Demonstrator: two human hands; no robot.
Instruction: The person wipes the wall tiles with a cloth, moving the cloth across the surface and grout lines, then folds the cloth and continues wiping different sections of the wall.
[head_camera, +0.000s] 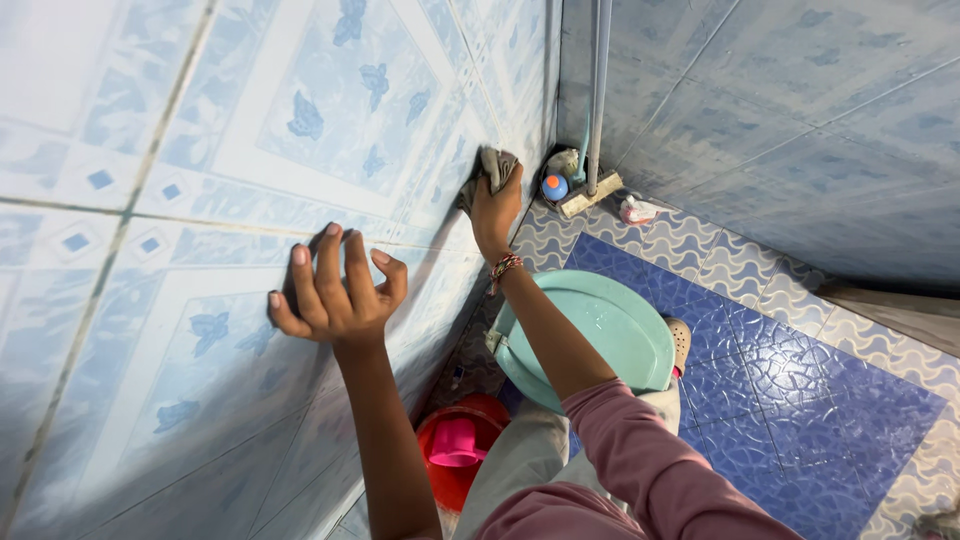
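Observation:
My right hand (492, 208) presses a grey cloth (492, 166) against the blue patterned tiled wall (300, 110), low near the corner. A beaded bracelet (504, 267) sits on that wrist, and a pink sleeve (640, 450) covers the arm. Fingers spread, my left hand (335, 290) rests flat on the same wall and holds nothing. Below my arms stands a turquoise toilet (610, 320) with its lid down.
A red bucket (490, 415) with a pink scoop (458, 445) stands by the wall at the bottom. In the corner are a vertical pipe (598, 90), a small blue and orange bottle (555, 187) and a brush. The floor (800, 390) has blue tiles.

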